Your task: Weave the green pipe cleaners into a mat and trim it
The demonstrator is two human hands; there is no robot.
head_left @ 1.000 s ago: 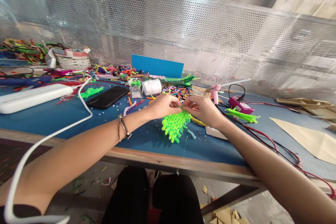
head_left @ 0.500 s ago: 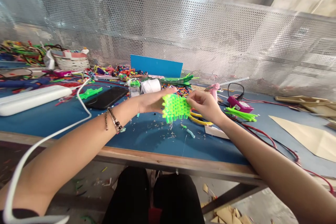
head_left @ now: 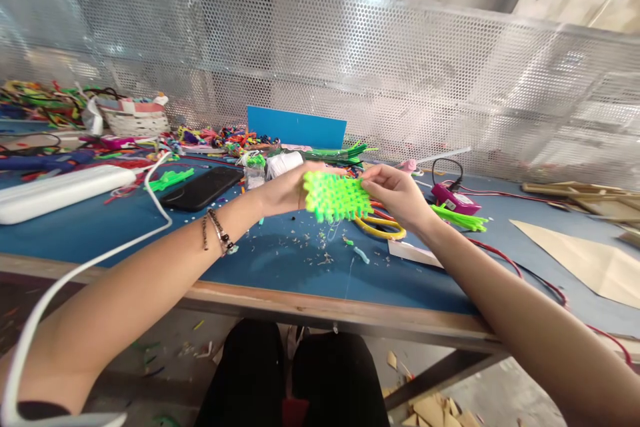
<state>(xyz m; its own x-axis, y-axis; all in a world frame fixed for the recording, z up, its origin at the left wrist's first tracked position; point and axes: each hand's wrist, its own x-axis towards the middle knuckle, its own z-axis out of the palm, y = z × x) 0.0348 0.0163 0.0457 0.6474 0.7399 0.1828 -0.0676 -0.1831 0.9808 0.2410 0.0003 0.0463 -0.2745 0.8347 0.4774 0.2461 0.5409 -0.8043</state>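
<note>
A bright green woven piece [head_left: 337, 196] is held up over the blue table, its checkered face toward me. My left hand [head_left: 290, 188] grips its left edge, with the fingers mostly hidden behind it. At the right edge, my right hand [head_left: 391, 192] pinches the piece between thumb and fingers. Yellow rings [head_left: 381, 232] lie on the table close to my right hand, beside a white strip [head_left: 415, 253]. Under the piece, pale scraps and a short light blue bit [head_left: 361, 254] are scattered.
A black phone [head_left: 203, 189], a white power strip [head_left: 65, 192] and a white cable [head_left: 95, 261] lie on the left. Behind stand a white spool [head_left: 284, 163] and a blue panel [head_left: 297, 127]. Right are a magenta box [head_left: 455, 199], green strips [head_left: 460, 219] and beige sheet [head_left: 583, 259].
The woven piece has tilted and shifted slightly, showing a wider, flatter face. My right hand has moved a little right and now holds its upper right edge.
</note>
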